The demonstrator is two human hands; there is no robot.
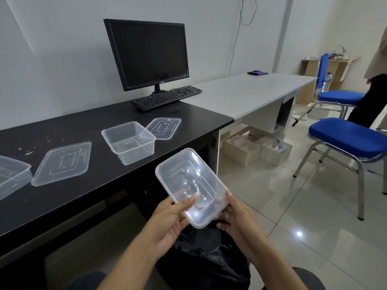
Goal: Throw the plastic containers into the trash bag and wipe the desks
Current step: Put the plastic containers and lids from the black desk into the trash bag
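Note:
Both hands hold one clear plastic container (189, 181) tilted in front of me, off the desk's front edge. My left hand (169, 220) grips its near left corner, and my right hand (238, 216) holds its near right side. Directly below hangs a black trash bag (201, 256). On the black desk (62, 204) stand an open clear container (129, 142), a flat lid (164, 128) behind it, another lid (62, 163) to the left, and part of a further container (11, 176) at the left edge. A purple cloth (258, 72) lies far back on the white desk (247, 93).
A monitor (147, 54) and keyboard (166, 97) sit at the back of the black desk. Two blue chairs (347, 139) stand on the tiled floor to the right. A person (374, 80) stands at the right edge. Boxes (243, 149) lie under the white desk.

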